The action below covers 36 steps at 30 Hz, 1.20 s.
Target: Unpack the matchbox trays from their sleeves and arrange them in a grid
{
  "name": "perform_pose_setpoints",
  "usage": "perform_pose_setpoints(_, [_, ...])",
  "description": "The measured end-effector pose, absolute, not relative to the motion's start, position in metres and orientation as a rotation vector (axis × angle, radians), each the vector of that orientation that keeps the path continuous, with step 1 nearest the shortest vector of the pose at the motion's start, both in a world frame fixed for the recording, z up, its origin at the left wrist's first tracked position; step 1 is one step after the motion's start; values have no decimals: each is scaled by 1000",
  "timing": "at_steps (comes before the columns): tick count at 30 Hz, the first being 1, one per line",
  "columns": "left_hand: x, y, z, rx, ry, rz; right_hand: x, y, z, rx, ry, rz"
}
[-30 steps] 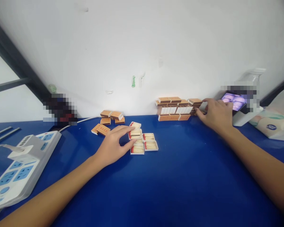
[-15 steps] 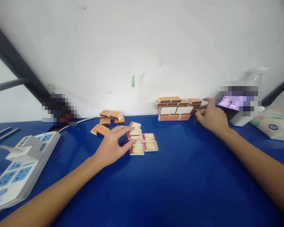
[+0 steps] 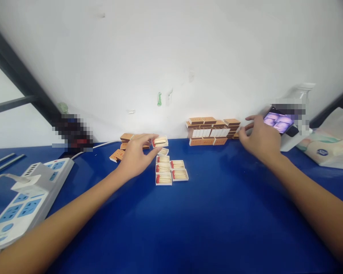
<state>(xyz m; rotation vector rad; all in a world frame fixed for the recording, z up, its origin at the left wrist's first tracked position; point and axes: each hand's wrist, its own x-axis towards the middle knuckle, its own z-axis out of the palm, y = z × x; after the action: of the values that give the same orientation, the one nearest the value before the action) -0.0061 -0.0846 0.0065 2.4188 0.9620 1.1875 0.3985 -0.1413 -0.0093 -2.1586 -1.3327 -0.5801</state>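
My left hand (image 3: 138,155) pinches an open matchbox tray (image 3: 160,142) filled with red-tipped matches, raised above the back of the row of trays. Below it, several more filled trays (image 3: 163,179) lie in two columns on the blue table. Orange matchboxes (image 3: 117,155) sit beside and behind my left hand, which partly covers them. At the right end of a stacked wall of matchboxes (image 3: 208,141), my right hand (image 3: 258,137) has its fingers apart. Its fingertips are close to the end boxes; nothing shows in its grasp.
A white power strip (image 3: 28,205) with a plugged-in adapter lies at the left. Behind my right hand stands a phone (image 3: 278,121) by a white stand. A pack of tissues (image 3: 326,148) is at the far right. The white wall (image 3: 171,57) borders the table's back.
My left hand has lifted the filled tray up and away from the other trays, toward the wall. My right hand has drawn back slightly rightward from the stack's end.
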Motion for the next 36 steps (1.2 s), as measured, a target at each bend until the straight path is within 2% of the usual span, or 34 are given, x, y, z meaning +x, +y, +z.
perform_pose_setpoints(7, [45,-55,7,2446,937,740,383,-143,-9,-2082,-1399,-624])
perform_pose_setpoints(12, [56,-50,-1,2493,912,581,375,-146,-7,-1986,-1404,-634])
perform_pose_setpoints(16, [41,-48,-1,2513,921,585,347,-150,-8,-1810,-1518,-509])
perform_pose_setpoints(20, [23,-47,0,2567,866,554,298,-151,-21,-1553,-1885,48])
perform_pose_setpoints(22, [17,-48,-2,2597,826,544,277,-150,-29,-1474,-2029,220])
perform_pose_setpoints(31, [11,-60,-1,2685,733,562,257,-150,-40,-1417,-2140,327])
perform_pose_setpoints(36, [-17,-50,14,2848,886,751,258,-147,-44,-1405,-2087,240])
